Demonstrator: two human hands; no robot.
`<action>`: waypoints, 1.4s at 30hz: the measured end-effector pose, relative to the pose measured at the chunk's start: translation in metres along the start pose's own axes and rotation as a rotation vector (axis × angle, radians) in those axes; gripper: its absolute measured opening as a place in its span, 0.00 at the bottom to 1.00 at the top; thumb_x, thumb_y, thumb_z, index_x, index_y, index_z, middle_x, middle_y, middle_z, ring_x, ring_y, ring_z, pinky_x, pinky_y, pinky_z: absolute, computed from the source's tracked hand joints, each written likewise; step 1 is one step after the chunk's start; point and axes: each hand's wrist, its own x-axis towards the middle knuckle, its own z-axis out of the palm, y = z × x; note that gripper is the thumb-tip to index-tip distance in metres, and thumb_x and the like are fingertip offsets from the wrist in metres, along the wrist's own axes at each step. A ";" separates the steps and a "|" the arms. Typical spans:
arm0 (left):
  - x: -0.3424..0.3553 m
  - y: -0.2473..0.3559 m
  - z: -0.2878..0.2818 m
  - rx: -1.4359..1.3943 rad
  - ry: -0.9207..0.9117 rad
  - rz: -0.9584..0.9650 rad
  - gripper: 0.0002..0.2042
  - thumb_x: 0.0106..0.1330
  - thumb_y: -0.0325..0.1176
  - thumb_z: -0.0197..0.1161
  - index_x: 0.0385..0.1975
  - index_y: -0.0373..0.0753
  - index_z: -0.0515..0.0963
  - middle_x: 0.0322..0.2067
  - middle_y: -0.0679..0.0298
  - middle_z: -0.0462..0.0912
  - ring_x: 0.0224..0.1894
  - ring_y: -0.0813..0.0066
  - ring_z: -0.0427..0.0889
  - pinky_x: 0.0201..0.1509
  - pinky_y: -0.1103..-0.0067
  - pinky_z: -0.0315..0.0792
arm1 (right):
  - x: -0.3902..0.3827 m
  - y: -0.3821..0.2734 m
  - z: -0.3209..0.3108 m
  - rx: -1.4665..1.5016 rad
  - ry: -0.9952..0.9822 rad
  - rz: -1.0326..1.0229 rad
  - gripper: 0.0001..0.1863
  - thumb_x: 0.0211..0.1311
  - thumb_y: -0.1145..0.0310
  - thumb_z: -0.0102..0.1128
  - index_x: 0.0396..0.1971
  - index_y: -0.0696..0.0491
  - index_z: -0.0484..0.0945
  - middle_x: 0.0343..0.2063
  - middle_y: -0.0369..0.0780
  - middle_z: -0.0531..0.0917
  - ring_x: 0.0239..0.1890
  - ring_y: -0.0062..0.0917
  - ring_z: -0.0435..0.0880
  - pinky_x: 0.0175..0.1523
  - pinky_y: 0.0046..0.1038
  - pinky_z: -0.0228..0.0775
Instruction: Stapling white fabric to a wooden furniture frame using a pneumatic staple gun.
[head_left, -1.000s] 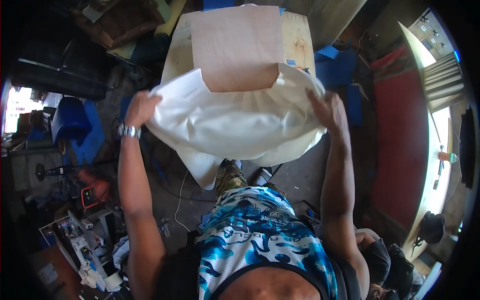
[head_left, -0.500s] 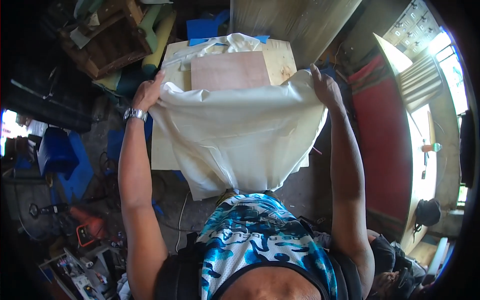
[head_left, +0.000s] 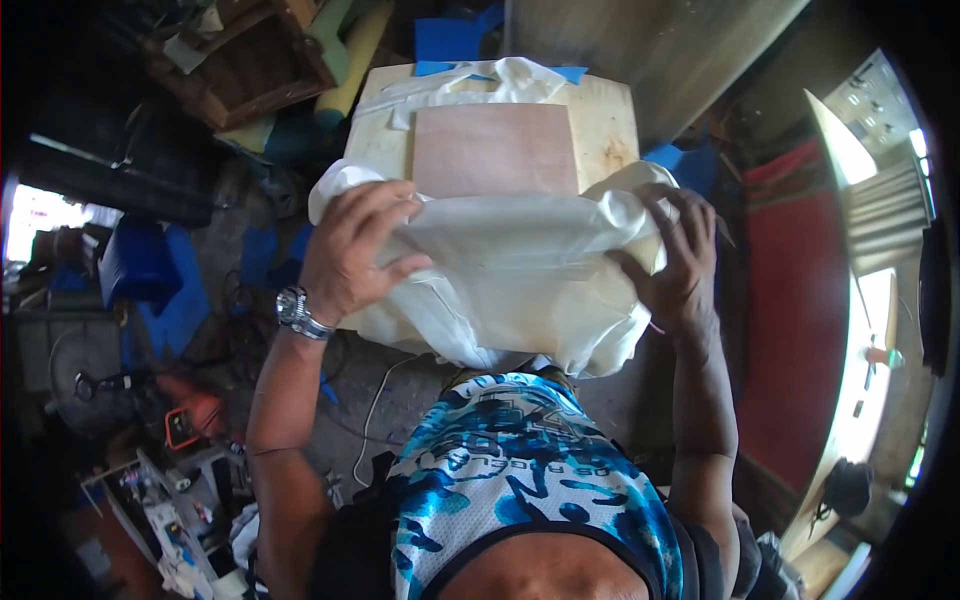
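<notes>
A white sheet of fabric or vinyl (head_left: pixel 500 280) lies draped over the front of a pale plywood board (head_left: pixel 610 120), hanging toward my body. A pinkish-brown rectangular panel (head_left: pixel 493 150) lies on the board beyond the fabric. My left hand (head_left: pixel 360 240), with a steel watch at the wrist, rests on the fabric's left part with fingers and thumb apart. My right hand (head_left: pixel 675 250) rests on the bunched right part, fingers curved and apart. A loose white strip (head_left: pixel 530 78) and blue pieces (head_left: pixel 575 74) lie at the board's far edge.
Wooden furniture (head_left: pixel 240 60) and rolls (head_left: pixel 355 60) stand at the back left. A red-topped surface (head_left: pixel 785 320) bends along the right side. Blue pieces (head_left: pixel 170 300), a cord (head_left: pixel 365 420), an orange tool (head_left: pixel 185 420) and clutter (head_left: pixel 175 520) lie on the left floor.
The fabric went from being held stretched by its sides to lying folded on the board. My hands moved inward and toward me over the last half second, their fingers now spread on it.
</notes>
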 end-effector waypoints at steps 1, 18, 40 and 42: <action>0.001 0.006 0.001 0.021 -0.075 -0.003 0.28 0.49 0.38 0.79 0.52 0.38 0.78 0.56 0.60 0.80 0.59 0.56 0.77 0.63 0.63 0.72 | 0.000 -0.005 0.005 0.011 -0.072 -0.043 0.39 0.43 0.57 0.81 0.59 0.48 0.77 0.56 0.42 0.78 0.61 0.42 0.74 0.63 0.47 0.67; -0.012 -0.069 0.000 -0.167 -0.067 -0.008 0.18 0.44 0.23 0.79 0.38 0.41 0.86 0.44 0.64 0.86 0.44 0.63 0.83 0.46 0.71 0.80 | 0.013 0.043 0.029 0.065 -0.213 -0.101 0.14 0.51 0.72 0.74 0.40 0.50 0.86 0.43 0.41 0.87 0.48 0.37 0.86 0.57 0.44 0.76; -0.062 -0.114 -0.001 -0.396 0.251 -0.391 0.27 0.71 0.44 0.63 0.59 0.29 0.68 0.64 0.45 0.70 0.66 0.50 0.70 0.70 0.59 0.64 | -0.026 0.065 0.026 0.302 0.130 0.384 0.30 0.60 0.54 0.71 0.57 0.54 0.75 0.60 0.48 0.78 0.67 0.42 0.74 0.70 0.44 0.65; -0.094 -0.131 0.035 -0.720 0.303 -0.637 0.40 0.69 0.56 0.62 0.71 0.32 0.59 0.73 0.50 0.60 0.73 0.56 0.63 0.77 0.61 0.54 | -0.067 0.091 0.028 0.421 0.188 0.685 0.48 0.62 0.34 0.61 0.72 0.53 0.62 0.69 0.50 0.69 0.74 0.43 0.63 0.75 0.46 0.56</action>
